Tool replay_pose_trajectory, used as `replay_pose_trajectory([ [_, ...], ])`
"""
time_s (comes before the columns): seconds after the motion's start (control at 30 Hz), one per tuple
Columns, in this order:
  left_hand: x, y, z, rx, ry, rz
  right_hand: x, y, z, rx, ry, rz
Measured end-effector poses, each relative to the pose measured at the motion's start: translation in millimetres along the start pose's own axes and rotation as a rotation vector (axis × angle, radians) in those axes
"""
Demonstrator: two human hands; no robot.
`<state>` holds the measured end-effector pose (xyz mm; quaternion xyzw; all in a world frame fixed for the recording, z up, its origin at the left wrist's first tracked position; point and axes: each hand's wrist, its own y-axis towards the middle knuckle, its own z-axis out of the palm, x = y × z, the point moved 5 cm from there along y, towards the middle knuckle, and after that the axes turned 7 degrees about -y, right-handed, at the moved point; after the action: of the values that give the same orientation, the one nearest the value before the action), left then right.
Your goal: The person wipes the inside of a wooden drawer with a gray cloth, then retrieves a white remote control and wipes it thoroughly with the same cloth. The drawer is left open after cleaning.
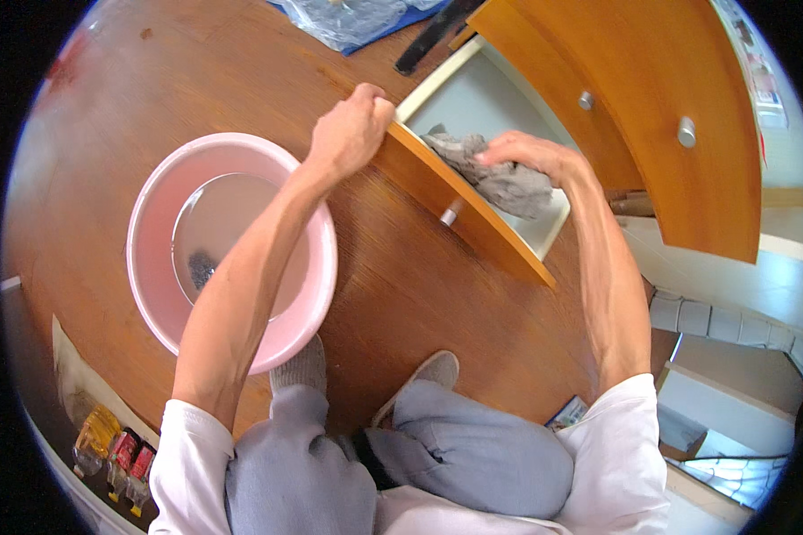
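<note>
A wooden-fronted drawer (465, 187) with a pale inside is pulled out from an orange-brown cabinet (615, 73). My left hand (353, 127) grips the far corner of the drawer front, fingers curled over its top edge. Inside the drawer, my right hand (532, 152) holds a crumpled grey cloth (508, 184) against the inner side of the front panel. A metal knob (450, 214) sticks out of the drawer front. Under my left forearm stands a pink plastic basin (148, 267) with cloudy water (224, 207). A dark patch or object (202, 267) shows in the water, partly hidden by the arm.
Two more knobbed fronts rise above the drawer. Clear plastic bags (348, 20) and a dark bar (435, 37) lie on the wooden floor (388, 294) at the far side. Several bottles (124, 455) stand at lower left. My slippered feet (435, 371) are close to the basin.
</note>
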<state>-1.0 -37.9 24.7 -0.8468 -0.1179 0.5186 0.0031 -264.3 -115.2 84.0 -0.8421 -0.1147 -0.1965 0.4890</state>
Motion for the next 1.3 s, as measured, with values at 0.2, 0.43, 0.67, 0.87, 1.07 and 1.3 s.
replay_pose_trajectory([
  [0.2,-1,0,1,-0.021,-0.022,0.071,-86,-143,41,-0.079,-0.472,0.024],
  [0.43,6,5,2,-0.04,-0.077,0.059,-178,-272,13,-0.148,-0.363,0.28],
  [0.67,22,17,6,-0.043,-0.103,0.113,-157,-225,1,-0.847,-0.037,-0.058],
  [0.87,28,21,5,-0.022,-0.115,0.147,-162,-80,35,-0.967,0.126,-0.012],
  [1.07,25,19,3,-0.042,-0.016,0.124,-175,-112,43,-0.966,0.132,-0.176],
  [1.3,19,12,3,-0.021,-0.086,0.041,-119,-189,60,-0.915,-0.08,-0.054],
])
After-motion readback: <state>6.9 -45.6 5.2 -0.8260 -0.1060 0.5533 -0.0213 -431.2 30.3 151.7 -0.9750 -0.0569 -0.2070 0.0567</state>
